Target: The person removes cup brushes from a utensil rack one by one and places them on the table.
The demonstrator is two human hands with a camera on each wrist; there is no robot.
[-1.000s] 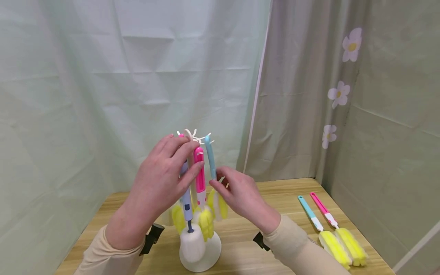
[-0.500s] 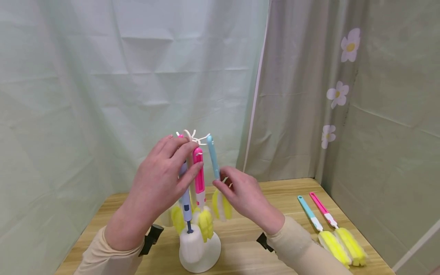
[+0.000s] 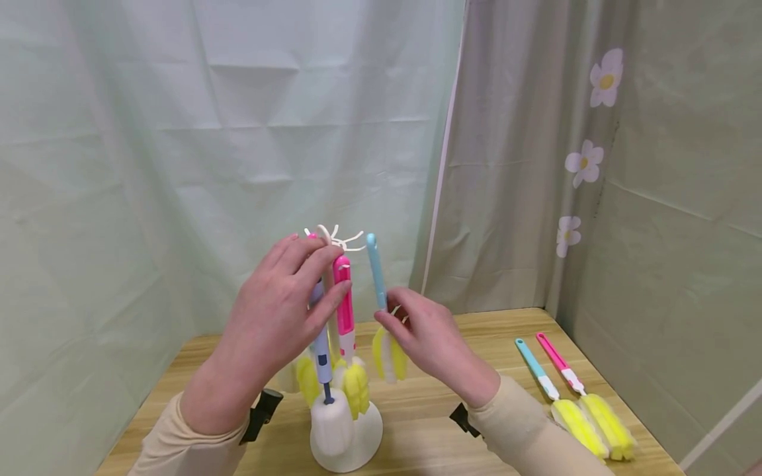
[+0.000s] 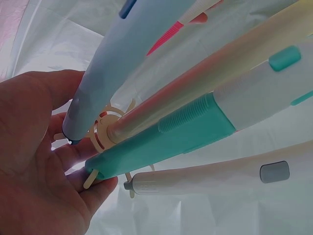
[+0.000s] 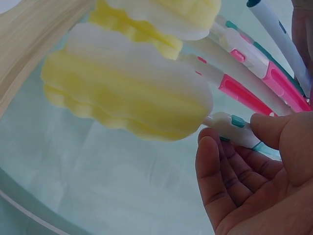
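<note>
A white rack with a round base (image 3: 367, 439) and curved hooks (image 3: 355, 248) holds several hanging bottle brushes. Around its top curl the fingers of my left hand (image 3: 276, 307), beside a pink-handled brush (image 3: 346, 304) and a lavender-handled brush (image 3: 322, 357). The left wrist view shows a green handle (image 4: 195, 127) and a white handle (image 4: 210, 171) hanging by that hand. My right hand (image 3: 427, 330) pinches a blue-handled sponge brush (image 3: 376, 270) low on its handle, right of the hooks. Its yellow and white sponge head (image 5: 127, 88) points down, and its handle top is apart from the rack.
Two more sponge brushes, one with a blue handle (image 3: 532, 360) and one with a pink handle (image 3: 555, 354), lie side by side at the right of the wooden table (image 3: 428, 430). A pale curtain (image 3: 268, 132) hangs behind; a flowered one stands at the right.
My right hand has moved right with the blue-handled brush, whose handle top has come away from the rack's hook. The left hand has stayed at the rack's top.
</note>
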